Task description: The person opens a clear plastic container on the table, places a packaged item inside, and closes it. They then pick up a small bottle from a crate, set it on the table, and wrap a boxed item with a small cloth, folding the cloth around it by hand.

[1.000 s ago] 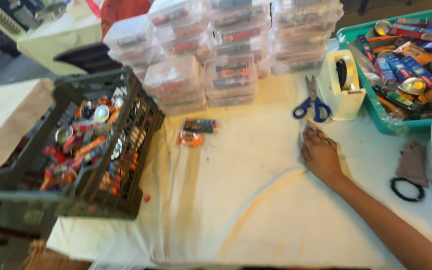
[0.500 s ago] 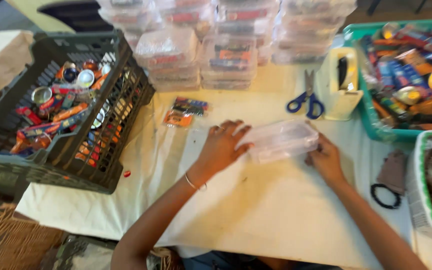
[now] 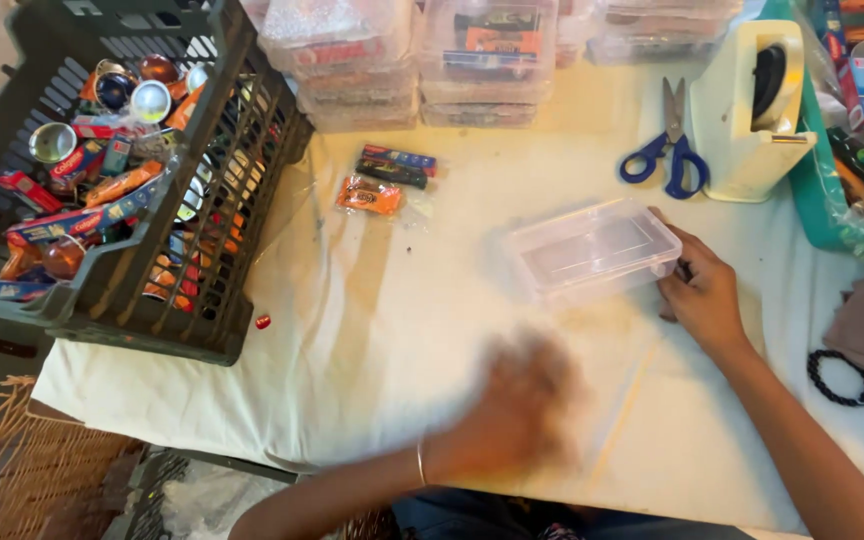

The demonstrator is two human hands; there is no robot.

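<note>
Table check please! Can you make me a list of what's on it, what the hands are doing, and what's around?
Surface: table under a wrinkled white cloth.
Job's things: clear plastic box, lid shut, looks empty.
Clutter: snack packets, blue scissors, tape dispenser, black bracelet.
Grippers: right hand touches the box's end; left hand blurred, apart from it, holding nothing.
Cables: nothing seen.
Surroundings: dark crate of packets and tins, stacked clear boxes, teal basket.

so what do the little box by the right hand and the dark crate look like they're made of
The small box looks like clear, glossy thin plastic: the cloth shows through it. The dark crate looks like matte moulded plastic, judging by its open grid walls. The right hand touches the box's end.
</note>
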